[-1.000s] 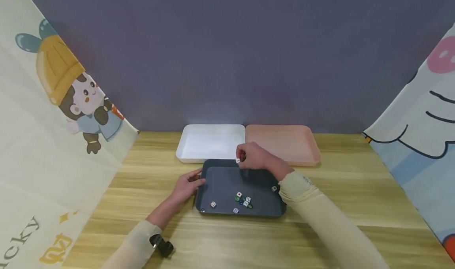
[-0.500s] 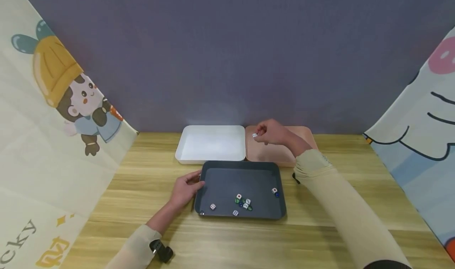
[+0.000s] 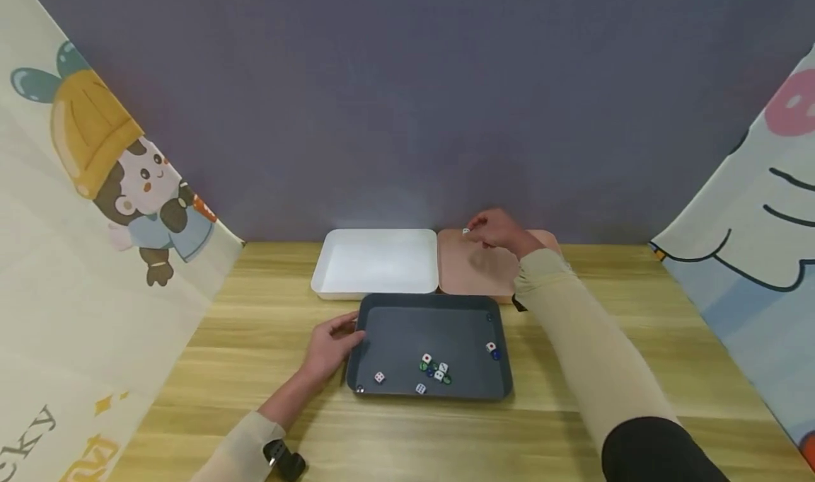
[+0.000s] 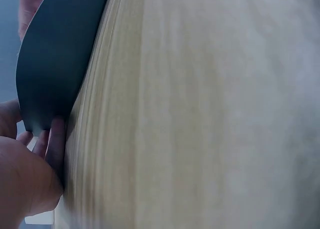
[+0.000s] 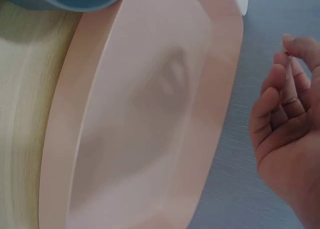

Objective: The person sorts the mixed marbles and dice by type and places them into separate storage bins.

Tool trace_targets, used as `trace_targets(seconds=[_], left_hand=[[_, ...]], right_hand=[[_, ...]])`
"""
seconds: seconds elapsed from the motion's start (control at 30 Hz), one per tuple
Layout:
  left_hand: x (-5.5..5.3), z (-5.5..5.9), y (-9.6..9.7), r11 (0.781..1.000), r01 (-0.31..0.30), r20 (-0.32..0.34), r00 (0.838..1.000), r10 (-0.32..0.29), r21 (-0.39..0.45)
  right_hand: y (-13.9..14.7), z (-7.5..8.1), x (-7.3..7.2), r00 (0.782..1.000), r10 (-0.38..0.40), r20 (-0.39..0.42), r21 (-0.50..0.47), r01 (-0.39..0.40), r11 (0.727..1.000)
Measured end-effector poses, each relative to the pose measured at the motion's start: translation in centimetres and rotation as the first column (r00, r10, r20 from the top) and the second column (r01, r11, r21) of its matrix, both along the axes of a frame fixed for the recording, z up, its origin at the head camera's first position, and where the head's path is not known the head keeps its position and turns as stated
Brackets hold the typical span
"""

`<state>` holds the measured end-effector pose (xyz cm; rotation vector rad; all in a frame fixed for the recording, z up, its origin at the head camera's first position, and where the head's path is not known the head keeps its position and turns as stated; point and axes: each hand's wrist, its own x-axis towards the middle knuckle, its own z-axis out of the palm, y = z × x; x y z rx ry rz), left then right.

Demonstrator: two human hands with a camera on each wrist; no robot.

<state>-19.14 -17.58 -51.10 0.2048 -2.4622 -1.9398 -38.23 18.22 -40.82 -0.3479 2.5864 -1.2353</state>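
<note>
Between thumb and fingertips my right hand (image 3: 499,228) pinches a small white die (image 3: 466,231), held over the back of the pink tray (image 3: 458,273). The right wrist view shows the hand's shadow on that tray's floor; the die is mostly hidden there by the fingertips. My left hand (image 3: 327,347) grips the left rim of the dark grey tray (image 3: 395,330), thumb over the edge and fingers along the outer wall. Inside this tray, white dice (image 3: 439,375) cluster with green and blue pieces (image 3: 448,379). Single white dice (image 3: 379,377) lie toward the front.
A white tray (image 3: 382,262) stands left of the pink one, both behind the dark tray. By the dark tray's right wall, a white die (image 3: 491,347) touches a blue piece (image 3: 496,354). A small clear piece (image 3: 359,389) sits in the front left corner.
My right hand has carried the die from the dark tray's back edge rightward and back over the pink tray. My left hand stays at the dark tray's left rim.
</note>
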Motion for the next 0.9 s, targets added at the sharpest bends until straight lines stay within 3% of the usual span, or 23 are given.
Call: trace_targets(seconds=[0.17, 0.4, 0.7, 0.9], left_hand=[[0.2, -0.1, -0.4, 1.000, -0.009, 0.006, 1.000, 0.009, 0.008], [0.9, -0.4, -0.6, 1.000, -0.011, 0.032, 0.999, 0.010, 0.023], [0.8, 0.9, 0.0, 0.999, 0.013, 0.066, 0.998, -0.015, 0.035], [0.6, 0.4, 0.1, 0.998, 0.012, 0.079, 0.997, -0.016, 0.055]], right_hand=[[-0.6, -1.4, -1.5, 0.999, -0.034, 0.003, -0.021, 0.034, 0.999], [-2.2, -2.9, -2.1, 0.999, -0.033, 0.030, 0.005, 0.032, 0.999], [-3.1, -4.7, -3.2, 0.997, -0.079, 0.024, 0.059, 0.077, 0.995], [-2.4, -6.5, -4.0, 0.999, -0.038, 0.021, 0.039, 0.037, 0.999]])
